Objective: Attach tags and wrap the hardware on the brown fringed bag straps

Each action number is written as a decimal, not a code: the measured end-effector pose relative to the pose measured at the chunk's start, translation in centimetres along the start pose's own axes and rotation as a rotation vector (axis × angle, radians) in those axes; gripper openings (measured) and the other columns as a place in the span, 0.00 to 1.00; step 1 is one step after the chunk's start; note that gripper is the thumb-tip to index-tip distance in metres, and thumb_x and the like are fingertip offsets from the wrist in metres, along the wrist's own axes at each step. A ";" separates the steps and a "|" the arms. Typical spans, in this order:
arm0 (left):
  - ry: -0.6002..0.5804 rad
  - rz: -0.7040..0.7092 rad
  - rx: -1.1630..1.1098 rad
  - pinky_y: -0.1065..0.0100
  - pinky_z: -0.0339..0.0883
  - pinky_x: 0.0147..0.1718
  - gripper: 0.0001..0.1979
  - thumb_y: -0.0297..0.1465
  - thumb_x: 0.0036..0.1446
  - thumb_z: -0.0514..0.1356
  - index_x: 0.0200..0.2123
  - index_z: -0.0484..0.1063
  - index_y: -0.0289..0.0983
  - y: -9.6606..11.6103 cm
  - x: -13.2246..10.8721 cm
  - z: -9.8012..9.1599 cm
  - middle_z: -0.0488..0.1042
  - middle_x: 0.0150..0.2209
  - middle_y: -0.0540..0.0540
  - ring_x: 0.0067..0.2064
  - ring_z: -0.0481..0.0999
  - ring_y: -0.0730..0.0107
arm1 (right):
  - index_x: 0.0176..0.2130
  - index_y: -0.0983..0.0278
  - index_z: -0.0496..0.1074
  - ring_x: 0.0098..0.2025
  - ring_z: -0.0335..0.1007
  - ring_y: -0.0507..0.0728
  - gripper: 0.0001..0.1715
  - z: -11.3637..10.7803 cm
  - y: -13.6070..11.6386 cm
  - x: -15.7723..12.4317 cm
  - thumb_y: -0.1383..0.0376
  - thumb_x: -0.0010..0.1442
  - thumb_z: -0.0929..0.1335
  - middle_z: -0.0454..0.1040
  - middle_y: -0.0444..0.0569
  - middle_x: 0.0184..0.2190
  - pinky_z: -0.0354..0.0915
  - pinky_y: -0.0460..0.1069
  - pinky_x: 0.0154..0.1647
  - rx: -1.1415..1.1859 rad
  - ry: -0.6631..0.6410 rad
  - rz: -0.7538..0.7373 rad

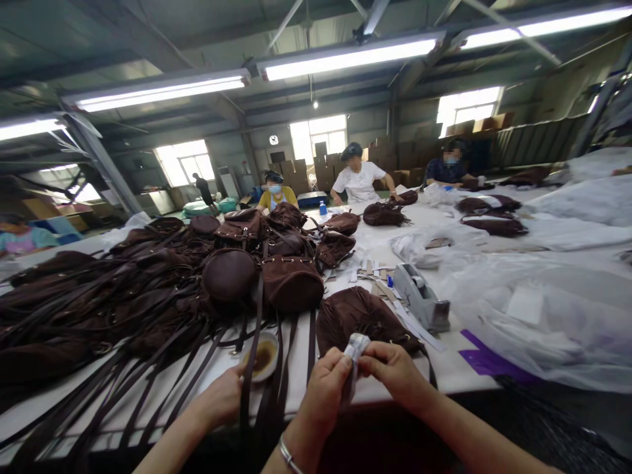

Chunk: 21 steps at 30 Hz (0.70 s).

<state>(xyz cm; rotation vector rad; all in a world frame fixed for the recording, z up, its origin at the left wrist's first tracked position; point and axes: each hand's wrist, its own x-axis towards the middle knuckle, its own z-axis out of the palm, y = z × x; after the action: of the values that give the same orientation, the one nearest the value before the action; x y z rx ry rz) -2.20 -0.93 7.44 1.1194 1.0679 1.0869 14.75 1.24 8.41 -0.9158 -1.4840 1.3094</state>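
Note:
My left hand [323,388], with a metal bracelet on the wrist, and my right hand [392,368] meet at the table's front edge. Both are closed in a pinch on a small crumpled white packet [356,343]. Just behind them lies a brown fringed suede bag [360,316]. To the left, another person's hand [222,395] holds a dark brown strap [245,388] that hangs over the table edge.
A big heap of brown suede bags [148,289] with long straps covers the left of the white table [459,368]. A small dish [261,359], a tape dispenser [419,296], clear plastic bags [533,309] and a purple sheet [486,361] lie nearby. Other people sit at the far end.

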 end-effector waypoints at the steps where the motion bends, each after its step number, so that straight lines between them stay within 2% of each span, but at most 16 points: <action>1: -0.012 -0.003 -0.036 0.71 0.59 0.32 0.24 0.52 0.53 0.65 0.28 0.72 0.35 -0.1 0.1 0.0 0.66 0.29 0.50 0.32 0.64 0.72 | 0.26 0.64 0.76 0.29 0.70 0.54 0.15 -0.1 0.0 0.1 0.56 0.58 0.72 0.75 0.45 0.25 0.66 0.47 0.32 -0.039 -0.020 -0.014; 3: -0.038 -0.008 -0.097 0.71 0.59 0.32 0.25 0.53 0.53 0.65 0.28 0.71 0.35 -0.4 0.4 0.0 0.66 0.29 0.49 0.31 0.64 0.73 | 0.28 0.64 0.76 0.31 0.73 0.55 0.13 -0.4 0.3 0.2 0.59 0.61 0.69 0.77 0.46 0.27 0.67 0.47 0.34 -0.164 -0.061 -0.056; 5: -0.048 -0.034 -0.159 0.71 0.58 0.31 0.24 0.52 0.52 0.66 0.28 0.69 0.35 -0.6 0.6 0.0 0.66 0.28 0.50 0.30 0.63 0.73 | 0.27 0.64 0.75 0.31 0.72 0.55 0.14 -0.8 0.6 0.2 0.63 0.63 0.66 0.77 0.46 0.27 0.65 0.48 0.33 -0.407 -0.060 -0.157; 9: -0.049 -0.044 -0.120 0.71 0.56 0.30 0.24 0.51 0.53 0.66 0.27 0.67 0.36 -0.4 0.7 0.0 0.63 0.27 0.51 0.29 0.59 0.74 | 0.28 0.64 0.73 0.30 0.70 0.57 0.15 -1.4 0.4 -0.2 0.66 0.65 0.64 0.75 0.50 0.26 0.62 0.51 0.34 -1.000 0.118 -0.487; 12: -0.044 0.000 0.078 0.70 0.58 0.31 0.23 0.51 0.57 0.61 0.26 0.67 0.37 0.0 0.6 0.0 0.65 0.28 0.50 0.30 0.61 0.72 | 0.44 0.64 0.77 0.46 0.72 0.63 0.11 -1.4 -0.2 -0.4 0.66 0.66 0.65 0.78 0.57 0.43 0.62 0.56 0.48 -1.227 0.169 -0.729; 14: -0.043 0.067 0.277 0.68 0.59 0.34 0.23 0.50 0.60 0.58 0.25 0.67 0.37 0.1 0.3 0.1 0.67 0.30 0.48 0.33 0.64 0.69 | 0.52 0.61 0.74 0.57 0.67 0.64 0.16 -1.2 -0.2 -0.4 0.69 0.66 0.64 0.75 0.55 0.53 0.56 0.58 0.58 -1.294 0.130 -0.855; 17: -0.066 0.150 0.544 0.67 0.61 0.38 0.23 0.48 0.64 0.53 0.23 0.67 0.38 -0.1 -0.2 0.3 0.67 0.31 0.47 0.36 0.65 0.66 | 0.51 0.63 0.74 0.61 0.64 0.63 0.18 -0.7 1.1 -0.9 0.73 0.64 0.63 0.78 0.54 0.49 0.49 0.59 0.65 -1.333 0.036 -0.885; 21: -0.161 0.133 0.700 0.64 0.62 0.40 0.22 0.44 0.66 0.49 0.24 0.67 0.38 -1.3 -1.1 0.3 0.67 0.33 0.46 0.38 0.68 0.64 | 0.43 0.66 0.76 0.62 0.65 0.67 0.16 0.4 4.1 -2.8 0.76 0.60 0.62 0.80 0.55 0.40 0.45 0.62 0.67 -1.358 0.031 -0.763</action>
<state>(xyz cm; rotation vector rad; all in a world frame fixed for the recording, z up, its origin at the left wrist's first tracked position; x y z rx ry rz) -1.96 -2.18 6.27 1.8187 1.2975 0.7094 15.06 -0.86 3.87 -0.9270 -2.3373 -0.4125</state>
